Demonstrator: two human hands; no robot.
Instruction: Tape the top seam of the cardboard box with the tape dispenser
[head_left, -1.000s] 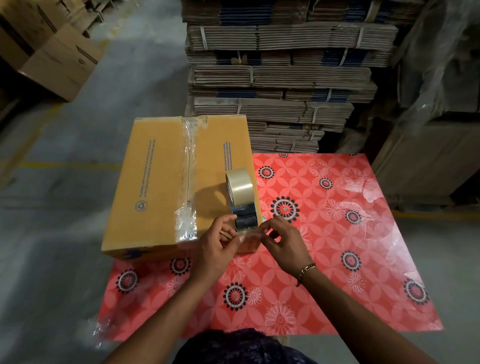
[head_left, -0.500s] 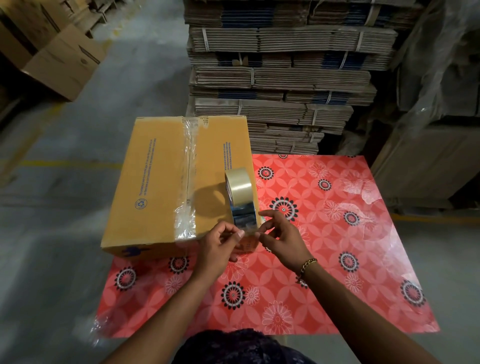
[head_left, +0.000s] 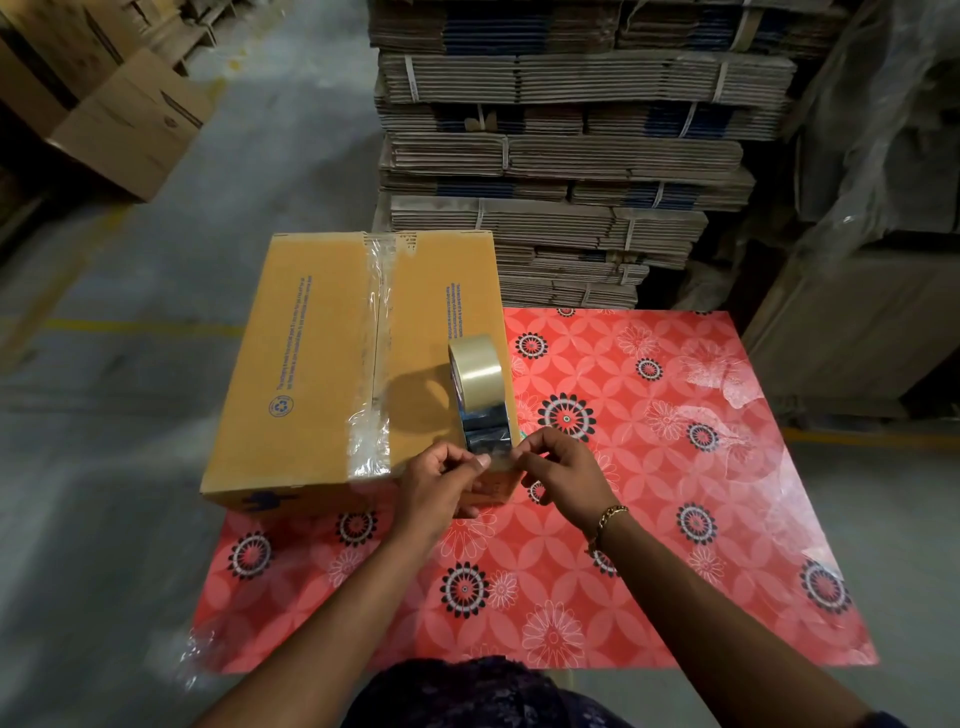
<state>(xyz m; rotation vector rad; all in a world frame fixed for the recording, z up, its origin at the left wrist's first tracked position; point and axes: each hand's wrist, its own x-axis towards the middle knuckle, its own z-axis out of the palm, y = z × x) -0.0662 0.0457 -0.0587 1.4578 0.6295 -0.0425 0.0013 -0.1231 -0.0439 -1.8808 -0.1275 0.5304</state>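
A closed cardboard box (head_left: 311, 364) lies on the left part of a red flowered table (head_left: 649, 519). Clear tape (head_left: 376, 353) runs along its top seam and wrinkles at the near end. A tape dispenser (head_left: 480, 395) with a roll of clear tape stands upright on the box's right near corner. My left hand (head_left: 441, 488) and my right hand (head_left: 563, 470) meet just in front of the dispenser. Both pinch the loose tape end (head_left: 500, 460) between thumb and fingers. A gold bracelet sits on my right wrist.
Strapped bundles of flattened cartons (head_left: 561, 156) are stacked high behind the table. Assembled cartons (head_left: 119, 114) stand at the far left on a grey concrete floor (head_left: 104, 415) with yellow lines. Plastic-wrapped stacks (head_left: 883, 156) rise at the right.
Both hands have stayed at the dispenser's near end, shifting slightly while fingering the tape end. The box and dispenser have not moved.
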